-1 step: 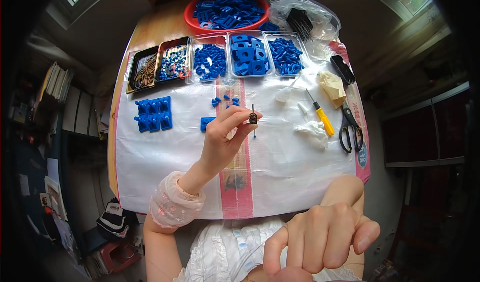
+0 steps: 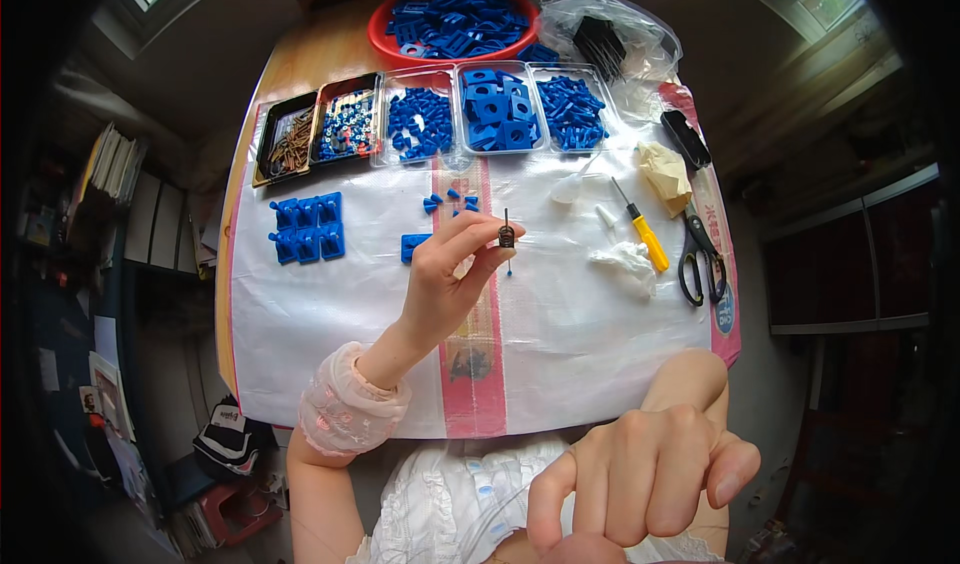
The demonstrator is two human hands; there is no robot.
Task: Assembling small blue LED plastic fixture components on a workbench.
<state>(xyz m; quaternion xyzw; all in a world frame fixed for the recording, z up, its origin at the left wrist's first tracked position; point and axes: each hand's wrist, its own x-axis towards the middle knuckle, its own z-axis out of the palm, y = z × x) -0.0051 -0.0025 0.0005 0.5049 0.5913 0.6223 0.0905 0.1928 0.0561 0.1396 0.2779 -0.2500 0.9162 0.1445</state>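
My left hand (image 2: pixel 455 259) is raised over the middle of the table, pinching a small dark coil spring (image 2: pixel 506 236) between thumb and fingertips. A thin dark rod stands up through the coil, and its lower end shows a small blue tip (image 2: pixel 509 272). Behind that hand lies a partly hidden blue block (image 2: pixel 413 247), with several small blue pegs (image 2: pixel 452 194) beyond it. Close to the camera, my right hand (image 2: pixel 650 474) is bent with its fingers curled together; its fingertips, and anything in them, are hidden. Blue blocks with pegs (image 2: pixel 307 229) stand grouped on the left.
A row of trays along the back includes a black screw tray (image 2: pixel 262 164) and a clear tray (image 2: pixel 461 134) of blue plates. Behind stands a red basin (image 2: pixel 376 39) of blue parts. A yellow-handled screwdriver (image 2: pixel 650 242), scissors (image 2: pixel 703 264) and crumpled tissue (image 2: pixel 627 264) lie right.
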